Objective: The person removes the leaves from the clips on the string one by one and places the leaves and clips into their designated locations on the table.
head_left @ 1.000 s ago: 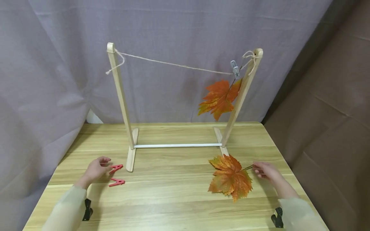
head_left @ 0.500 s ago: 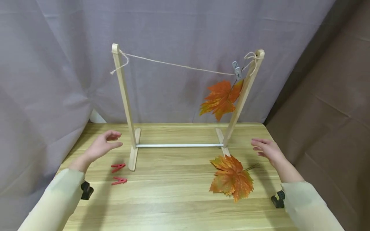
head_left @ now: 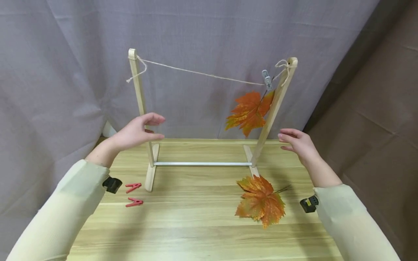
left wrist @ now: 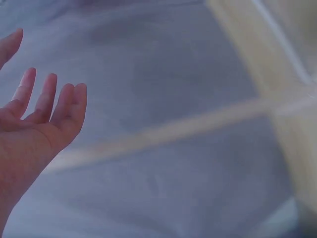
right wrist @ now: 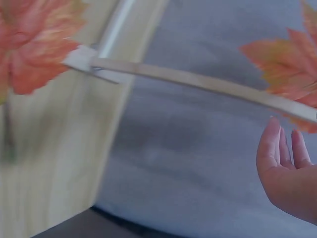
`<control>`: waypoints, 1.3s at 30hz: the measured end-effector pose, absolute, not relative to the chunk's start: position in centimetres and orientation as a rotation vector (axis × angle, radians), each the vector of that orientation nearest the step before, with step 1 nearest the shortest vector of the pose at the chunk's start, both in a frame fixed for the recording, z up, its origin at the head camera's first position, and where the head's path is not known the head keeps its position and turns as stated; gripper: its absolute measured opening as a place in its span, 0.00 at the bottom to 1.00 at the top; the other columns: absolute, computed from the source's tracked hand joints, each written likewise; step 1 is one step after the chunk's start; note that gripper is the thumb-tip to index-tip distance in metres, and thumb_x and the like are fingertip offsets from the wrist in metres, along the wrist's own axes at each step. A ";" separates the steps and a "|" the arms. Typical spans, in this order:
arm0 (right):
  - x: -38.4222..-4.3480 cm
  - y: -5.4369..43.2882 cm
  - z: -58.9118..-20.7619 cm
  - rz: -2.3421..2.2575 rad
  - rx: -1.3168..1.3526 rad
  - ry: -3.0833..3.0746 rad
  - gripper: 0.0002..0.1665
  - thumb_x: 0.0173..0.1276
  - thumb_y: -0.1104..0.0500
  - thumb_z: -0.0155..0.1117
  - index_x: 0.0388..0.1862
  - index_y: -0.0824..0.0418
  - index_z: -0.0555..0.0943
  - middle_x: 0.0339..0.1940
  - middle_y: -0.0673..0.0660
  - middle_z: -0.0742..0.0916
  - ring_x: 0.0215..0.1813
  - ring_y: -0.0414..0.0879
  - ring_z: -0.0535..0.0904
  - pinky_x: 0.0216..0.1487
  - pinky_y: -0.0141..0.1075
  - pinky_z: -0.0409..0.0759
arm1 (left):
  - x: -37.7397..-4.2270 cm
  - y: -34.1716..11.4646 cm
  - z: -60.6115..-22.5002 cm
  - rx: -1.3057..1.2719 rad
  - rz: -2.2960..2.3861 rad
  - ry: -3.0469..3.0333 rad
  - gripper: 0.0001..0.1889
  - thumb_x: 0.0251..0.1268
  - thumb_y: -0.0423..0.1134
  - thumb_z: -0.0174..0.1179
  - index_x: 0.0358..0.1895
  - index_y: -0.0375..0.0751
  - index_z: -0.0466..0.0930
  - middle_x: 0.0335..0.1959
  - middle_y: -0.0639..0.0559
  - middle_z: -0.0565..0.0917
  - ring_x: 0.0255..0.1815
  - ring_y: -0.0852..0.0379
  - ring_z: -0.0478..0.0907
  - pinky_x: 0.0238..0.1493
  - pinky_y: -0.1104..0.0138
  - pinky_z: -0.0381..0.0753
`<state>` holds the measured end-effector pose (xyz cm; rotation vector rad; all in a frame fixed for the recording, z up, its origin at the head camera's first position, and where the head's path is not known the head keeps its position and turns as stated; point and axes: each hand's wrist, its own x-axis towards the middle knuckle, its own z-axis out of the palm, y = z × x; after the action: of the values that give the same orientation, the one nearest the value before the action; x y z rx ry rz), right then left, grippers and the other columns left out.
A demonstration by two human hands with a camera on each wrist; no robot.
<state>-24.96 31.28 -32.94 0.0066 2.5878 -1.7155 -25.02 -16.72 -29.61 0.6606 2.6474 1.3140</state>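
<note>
The rack point(head_left: 202, 164) stands upright on the table point(head_left: 183, 232), with string point(head_left: 202, 74) tied between its two posts. Near the right post, a grey peg point(head_left: 267, 80) clips the hanging leaf point(head_left: 249, 110) to the string. The left hand point(head_left: 135, 132) is raised in front of the left post, fingers relaxed, thumb well apart from them. The right hand point(head_left: 300, 145) is beside the right post, apart from it, its fingers loosely bent. The lower leaf point(head_left: 261, 203) lies at the rack's right foot, stem pointing right. Two red pegs point(head_left: 138, 201) lie near the left foot. Behind hangs a grey curtain point(head_left: 196, 32).
</note>
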 end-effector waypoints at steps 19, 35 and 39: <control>-26.0 24.3 -26.5 -2.143 -0.244 2.509 0.34 0.64 0.59 0.63 0.67 0.67 0.65 0.52 0.49 0.78 0.42 0.32 0.78 0.36 0.24 0.80 | -26.7 -3.0 -20.1 1.020 1.512 2.556 0.28 0.56 0.35 0.65 0.61 0.41 0.67 0.62 0.49 0.73 0.62 0.58 0.68 0.60 0.68 0.71; -27.8 22.3 -25.1 -2.231 -0.130 2.461 0.27 0.67 0.67 0.56 0.64 0.66 0.66 0.49 0.54 0.81 0.32 0.32 0.79 0.32 0.24 0.80 | -30.1 3.4 -17.8 0.865 1.469 2.630 0.35 0.60 0.43 0.62 0.69 0.45 0.58 0.71 0.55 0.64 0.70 0.62 0.60 0.69 0.73 0.60; -28.2 21.5 -25.5 -2.217 -0.166 2.505 0.06 0.67 0.64 0.57 0.43 0.60 0.77 0.27 0.42 0.82 0.28 0.33 0.79 0.29 0.24 0.79 | -30.4 4.7 -17.6 0.838 1.362 2.679 0.38 0.61 0.45 0.62 0.71 0.44 0.53 0.72 0.54 0.61 0.71 0.62 0.59 0.68 0.75 0.61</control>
<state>-28.21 21.45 -25.49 -0.1661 2.5052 -2.2168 -30.37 4.74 -17.64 0.8380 2.6794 1.3623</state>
